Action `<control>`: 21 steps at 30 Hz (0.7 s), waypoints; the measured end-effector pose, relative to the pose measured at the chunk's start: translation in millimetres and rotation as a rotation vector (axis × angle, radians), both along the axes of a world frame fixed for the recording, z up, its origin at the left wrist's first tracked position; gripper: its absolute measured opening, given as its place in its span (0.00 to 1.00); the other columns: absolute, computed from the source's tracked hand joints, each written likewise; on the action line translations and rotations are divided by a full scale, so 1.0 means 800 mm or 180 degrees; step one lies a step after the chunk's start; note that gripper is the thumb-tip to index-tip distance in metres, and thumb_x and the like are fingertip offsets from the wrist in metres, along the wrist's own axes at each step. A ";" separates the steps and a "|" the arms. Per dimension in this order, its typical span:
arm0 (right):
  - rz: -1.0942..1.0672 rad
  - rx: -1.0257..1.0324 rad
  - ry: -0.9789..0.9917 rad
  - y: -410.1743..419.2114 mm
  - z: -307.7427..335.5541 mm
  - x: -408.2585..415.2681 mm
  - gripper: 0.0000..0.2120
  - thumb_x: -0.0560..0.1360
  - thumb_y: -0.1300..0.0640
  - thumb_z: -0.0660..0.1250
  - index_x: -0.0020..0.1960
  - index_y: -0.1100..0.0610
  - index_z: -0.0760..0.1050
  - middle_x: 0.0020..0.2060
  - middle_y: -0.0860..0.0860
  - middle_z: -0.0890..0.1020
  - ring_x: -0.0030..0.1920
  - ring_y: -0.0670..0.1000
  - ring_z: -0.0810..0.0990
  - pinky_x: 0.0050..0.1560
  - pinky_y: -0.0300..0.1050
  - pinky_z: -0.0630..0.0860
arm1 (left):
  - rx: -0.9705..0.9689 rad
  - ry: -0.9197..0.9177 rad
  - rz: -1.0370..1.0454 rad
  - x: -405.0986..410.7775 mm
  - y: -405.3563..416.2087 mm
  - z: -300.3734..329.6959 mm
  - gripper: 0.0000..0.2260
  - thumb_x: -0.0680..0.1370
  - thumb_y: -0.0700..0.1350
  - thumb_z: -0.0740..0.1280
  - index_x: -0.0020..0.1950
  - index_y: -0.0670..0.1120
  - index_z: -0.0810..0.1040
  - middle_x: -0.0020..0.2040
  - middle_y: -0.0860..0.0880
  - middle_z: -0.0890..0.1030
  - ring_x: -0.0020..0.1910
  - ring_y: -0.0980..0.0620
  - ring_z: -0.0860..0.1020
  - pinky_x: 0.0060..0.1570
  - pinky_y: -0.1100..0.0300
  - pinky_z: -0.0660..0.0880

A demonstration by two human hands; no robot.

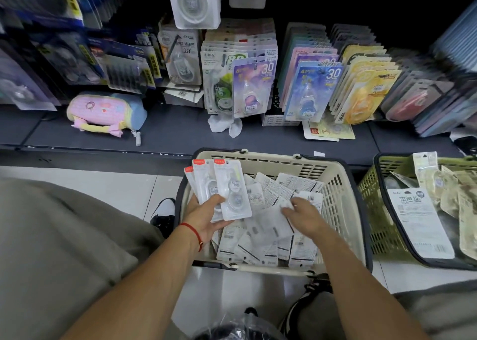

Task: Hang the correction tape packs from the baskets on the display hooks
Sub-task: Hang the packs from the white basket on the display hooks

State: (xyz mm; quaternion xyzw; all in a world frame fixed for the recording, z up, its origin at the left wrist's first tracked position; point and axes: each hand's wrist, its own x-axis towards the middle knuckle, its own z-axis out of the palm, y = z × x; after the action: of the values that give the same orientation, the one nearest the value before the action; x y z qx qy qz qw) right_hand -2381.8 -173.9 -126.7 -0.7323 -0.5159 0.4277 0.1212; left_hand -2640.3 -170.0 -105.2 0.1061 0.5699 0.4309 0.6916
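A cream basket on the floor holds several white correction tape packs lying mostly face down. My left hand grips a fanned stack of packs upright over the basket's left side, red tabs at the top. My right hand reaches into the basket and pinches one loose white pack at its upper edge. Display hooks above carry hanging rows of packs, such as the purple "30" pack and a white pack at the top.
A green basket at the right holds other packs, one labelled "15". A pastel pouch and a crumpled white cloth lie on the dark shelf. Loose packs lie under the yellow row. My knees and shoes flank the cream basket.
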 end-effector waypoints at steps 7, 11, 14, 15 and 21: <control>-0.0800 0.1685 0.0966 0.014 0.092 -0.010 0.04 0.81 0.58 0.69 0.50 0.50 0.76 0.53 0.43 0.85 0.55 0.45 0.83 0.52 0.43 0.78 | 0.0192 -0.0213 0.0020 0.018 0.010 0.026 0.21 0.77 0.34 0.73 0.66 0.49 0.77 0.60 0.40 0.83 0.53 0.35 0.85 0.45 0.29 0.82; -0.0080 0.1859 0.1438 0.008 0.108 -0.059 0.11 0.76 0.61 0.75 0.49 0.47 0.77 0.70 0.33 0.77 0.69 0.33 0.74 0.60 0.30 0.75 | 0.0425 -0.0621 0.0009 0.037 0.018 0.049 0.21 0.78 0.33 0.71 0.70 0.46 0.76 0.63 0.37 0.83 0.57 0.30 0.84 0.52 0.26 0.80; 0.0193 0.1836 0.1616 0.008 0.109 -0.069 0.13 0.73 0.60 0.78 0.51 0.49 0.77 0.74 0.31 0.72 0.75 0.34 0.69 0.63 0.35 0.72 | 0.0714 -0.0845 -0.0174 0.038 0.021 0.065 0.19 0.80 0.34 0.69 0.71 0.44 0.76 0.62 0.36 0.84 0.58 0.31 0.84 0.53 0.31 0.82; 0.0228 0.1838 0.1715 0.009 0.114 -0.068 0.12 0.73 0.55 0.79 0.52 0.49 0.78 0.75 0.32 0.72 0.76 0.34 0.66 0.66 0.37 0.70 | 0.0777 -0.0889 -0.0229 0.037 0.022 0.070 0.19 0.80 0.34 0.68 0.71 0.44 0.76 0.62 0.37 0.84 0.59 0.33 0.84 0.53 0.33 0.82; -0.0352 0.2478 0.1657 0.040 0.163 -0.060 0.16 0.76 0.58 0.77 0.62 0.47 0.79 0.69 0.43 0.76 0.72 0.46 0.75 0.62 0.50 0.80 | 0.1084 -0.1068 -0.0438 0.037 0.037 0.115 0.23 0.78 0.32 0.70 0.72 0.44 0.76 0.64 0.38 0.84 0.61 0.36 0.84 0.52 0.40 0.83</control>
State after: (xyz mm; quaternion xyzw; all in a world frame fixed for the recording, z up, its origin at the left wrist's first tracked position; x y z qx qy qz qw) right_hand -2429.5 -142.0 3.5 -0.5271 -0.5506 0.3646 0.5348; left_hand -2610.3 -140.3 -13.5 0.1866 0.3578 0.4841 0.7764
